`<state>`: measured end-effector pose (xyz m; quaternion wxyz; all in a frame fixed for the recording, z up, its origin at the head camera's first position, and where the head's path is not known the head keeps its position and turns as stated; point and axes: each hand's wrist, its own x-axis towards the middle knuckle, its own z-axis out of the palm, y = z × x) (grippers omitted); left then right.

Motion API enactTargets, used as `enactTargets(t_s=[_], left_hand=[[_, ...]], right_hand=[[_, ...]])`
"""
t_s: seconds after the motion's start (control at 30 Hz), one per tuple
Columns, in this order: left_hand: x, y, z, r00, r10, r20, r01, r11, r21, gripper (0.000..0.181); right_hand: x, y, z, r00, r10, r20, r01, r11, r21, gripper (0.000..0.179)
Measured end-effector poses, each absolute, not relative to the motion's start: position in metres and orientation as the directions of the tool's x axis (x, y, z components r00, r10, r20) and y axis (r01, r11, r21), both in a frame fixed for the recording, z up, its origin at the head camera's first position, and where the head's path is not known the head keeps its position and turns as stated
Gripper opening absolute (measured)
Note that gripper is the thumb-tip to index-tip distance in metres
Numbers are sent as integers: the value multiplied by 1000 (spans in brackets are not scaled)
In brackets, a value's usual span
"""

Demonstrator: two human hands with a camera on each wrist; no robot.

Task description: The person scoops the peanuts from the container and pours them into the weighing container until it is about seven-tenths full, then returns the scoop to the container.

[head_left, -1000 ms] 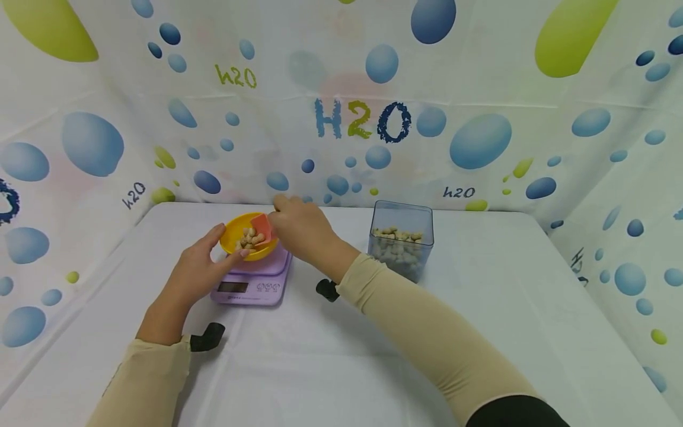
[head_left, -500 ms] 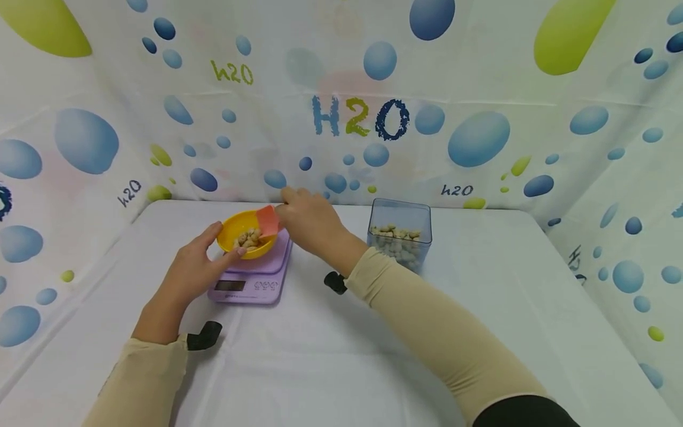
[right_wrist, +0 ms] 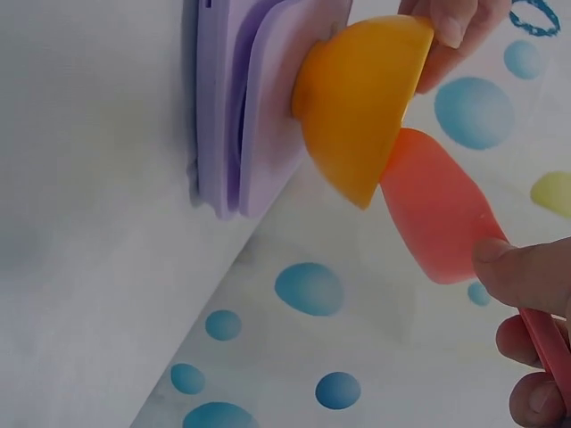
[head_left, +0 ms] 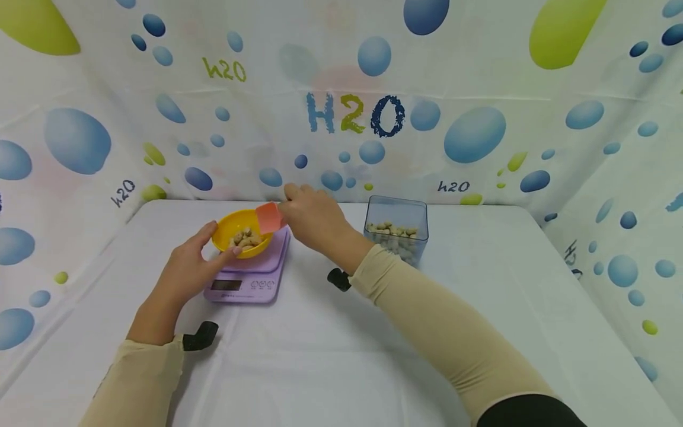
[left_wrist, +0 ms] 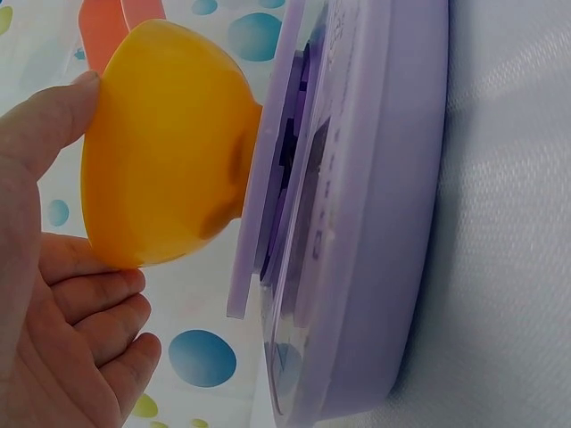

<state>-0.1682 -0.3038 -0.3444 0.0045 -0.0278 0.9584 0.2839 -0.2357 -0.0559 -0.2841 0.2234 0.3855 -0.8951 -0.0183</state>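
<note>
On a purple kitchen scale (head_left: 267, 287) stands a yellow bowl (head_left: 226, 223), with peanuts (head_left: 245, 238) lying in it. My left hand (head_left: 187, 270) holds the bowl's rim between thumb and fingers; the left wrist view shows the bowl's foot (left_wrist: 241, 169) on the scale's plate. My right hand (head_left: 315, 222) grips a coral-pink scoop (head_left: 268, 218) by its handle, thumb near the base of its head. Tilted, the scoop head (right_wrist: 437, 205) is right at the bowl's far-right rim. Its inside is hidden from the head view.
A clear bluish square container (head_left: 421, 246) of peanuts stands to the right, beyond my right forearm. A white cloth covers the table (head_left: 299, 356). Behind it hangs a curtain (head_left: 256, 124) printed with drops and H2O lettering.
The scoop has tipped up and moved from inside the bowl to its right rim, my right hand drawing slightly right. My left hand stays on the bowl.
</note>
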Motion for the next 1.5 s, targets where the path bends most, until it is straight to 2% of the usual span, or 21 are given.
enactTargets(t_s=[0.3,0.47,0.7,0.93,1.5], left_hand=[[-168,-304,-343,-999,-46,-18,-49,837,546,100],[-168,-304,-344,-999,-40,-19,-44,840,541,100],[-169,-304,-345,-999,-39,-23,-45,838,543,101],[-169,-304,-345,-999,-41,-27,-49,840,540,101],[-170,-303,-346,-999,-30,-16,-34,850,526,99]], right_hand=[[-234,-52,-282,-614,-686,390,-666,716,209,24],[-233,-52,-282,-642,-672,369,-656,731,190,22],[-235,-53,-282,-717,-643,267,-656,753,53,22],[-239,-50,-286,-724,-638,264,-676,732,-85,24],[-241,-34,-284,-738,-642,206,-673,720,-167,30]])
